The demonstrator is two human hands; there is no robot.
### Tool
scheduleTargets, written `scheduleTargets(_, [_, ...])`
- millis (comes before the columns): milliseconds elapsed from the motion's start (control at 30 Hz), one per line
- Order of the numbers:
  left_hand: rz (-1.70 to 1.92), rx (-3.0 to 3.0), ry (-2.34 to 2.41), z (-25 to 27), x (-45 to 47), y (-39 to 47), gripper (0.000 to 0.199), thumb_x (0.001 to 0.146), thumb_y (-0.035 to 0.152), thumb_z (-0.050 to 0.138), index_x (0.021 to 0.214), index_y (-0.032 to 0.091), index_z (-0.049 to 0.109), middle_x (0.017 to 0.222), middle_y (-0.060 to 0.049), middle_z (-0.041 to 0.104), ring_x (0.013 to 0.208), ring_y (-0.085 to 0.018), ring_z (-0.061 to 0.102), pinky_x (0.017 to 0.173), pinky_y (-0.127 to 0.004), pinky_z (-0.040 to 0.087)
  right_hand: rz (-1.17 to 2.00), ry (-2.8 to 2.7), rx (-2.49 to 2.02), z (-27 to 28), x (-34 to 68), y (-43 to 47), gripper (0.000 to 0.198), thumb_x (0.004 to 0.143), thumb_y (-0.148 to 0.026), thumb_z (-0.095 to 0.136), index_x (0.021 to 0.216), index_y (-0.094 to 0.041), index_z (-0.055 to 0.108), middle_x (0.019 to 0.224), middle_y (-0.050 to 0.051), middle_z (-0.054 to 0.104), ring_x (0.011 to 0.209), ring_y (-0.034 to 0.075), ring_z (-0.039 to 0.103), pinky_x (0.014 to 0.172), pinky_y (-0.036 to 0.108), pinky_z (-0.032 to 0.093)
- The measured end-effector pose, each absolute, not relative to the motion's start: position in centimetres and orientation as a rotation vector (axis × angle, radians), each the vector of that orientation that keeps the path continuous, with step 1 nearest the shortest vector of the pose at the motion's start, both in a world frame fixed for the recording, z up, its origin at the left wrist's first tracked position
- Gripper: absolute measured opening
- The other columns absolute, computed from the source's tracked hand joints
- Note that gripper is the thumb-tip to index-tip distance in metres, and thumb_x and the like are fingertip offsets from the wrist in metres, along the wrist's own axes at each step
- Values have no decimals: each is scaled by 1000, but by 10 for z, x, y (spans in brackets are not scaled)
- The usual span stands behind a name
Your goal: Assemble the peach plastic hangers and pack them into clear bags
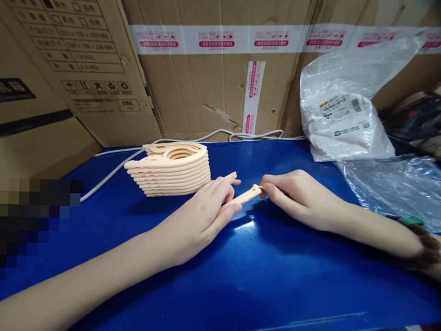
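Note:
My left hand [208, 208] is closed around a cream plastic folding hanger [246, 196], held at a slant above the blue table, with its end pointing up and right. Much of the hanger is hidden by the fingers. At that end, the thumb and forefinger of my right hand [295, 194] pinch a small, thin cream part [259, 186], mostly covered by the fingertips. Just behind my left hand, a neat stack of several matching cream hangers [173, 173] lies on the table.
The blue table [245, 277] has a glossy top. Cardboard boxes [194, 92] stand along the back and left. A grey-white cable [111, 174] runs behind the stack. A white plastic bag with a label [345, 117] and clear plastic wrap [397, 186] lie at the right.

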State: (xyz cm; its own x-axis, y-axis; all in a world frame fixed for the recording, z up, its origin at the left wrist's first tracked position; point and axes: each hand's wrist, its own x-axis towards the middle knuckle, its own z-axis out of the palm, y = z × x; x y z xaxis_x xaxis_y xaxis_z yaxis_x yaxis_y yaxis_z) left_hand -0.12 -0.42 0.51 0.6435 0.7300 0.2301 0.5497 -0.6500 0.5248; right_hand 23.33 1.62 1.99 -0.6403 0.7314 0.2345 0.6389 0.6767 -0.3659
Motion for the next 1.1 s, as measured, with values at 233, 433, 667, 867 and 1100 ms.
scheduleTargets(233, [591, 2449, 1012, 6, -1, -4, 18, 104, 36, 33, 95, 23, 43, 130, -11, 54, 144, -23, 32, 112, -44, 34, 225, -2567, -1082, 19, 233, 13, 36, 99, -38, 32, 71, -21, 45, 59, -1, 52, 49, 12, 45, 54, 28, 27])
scheduleTargets(433, [523, 2542, 979, 4, -4, -3, 24, 105, 33, 31, 112, 21, 51, 140, -9, 50, 146, -22, 25, 118, -43, 27, 225, -2601, -1116, 19, 232, 12, 39, 99, -47, 38, 74, -20, 49, 60, -1, 54, 49, 12, 46, 52, 26, 27])
scheduleTargets(667, [506, 2636, 937, 4, -3, -2, 32, 106, 32, 29, 121, 20, 55, 148, -9, 44, 146, -22, 27, 120, -42, 26, 278, -2627, -1065, 18, 234, 13, 37, 101, -43, 37, 79, -20, 55, 66, 0, 59, 54, 13, 52, 54, 25, 33])
scheduleTargets(867, [517, 2637, 928, 3, -4, -2, 33, 106, 31, 28, 124, 21, 54, 147, -9, 44, 145, -21, 28, 119, -43, 27, 106, -2658, -1030, 15, 235, 12, 38, 102, -42, 33, 88, -19, 61, 79, 5, 66, 62, 16, 61, 57, 27, 39])
scheduleTargets(1100, [491, 2645, 926, 4, -4, -3, 34, 106, 30, 27, 125, 20, 53, 145, -8, 45, 145, -18, 27, 120, -39, 25, -187, -2691, -976, 11, 238, 12, 45, 104, -41, 27, 95, -18, 64, 88, 8, 71, 70, 19, 67, 58, 28, 40])
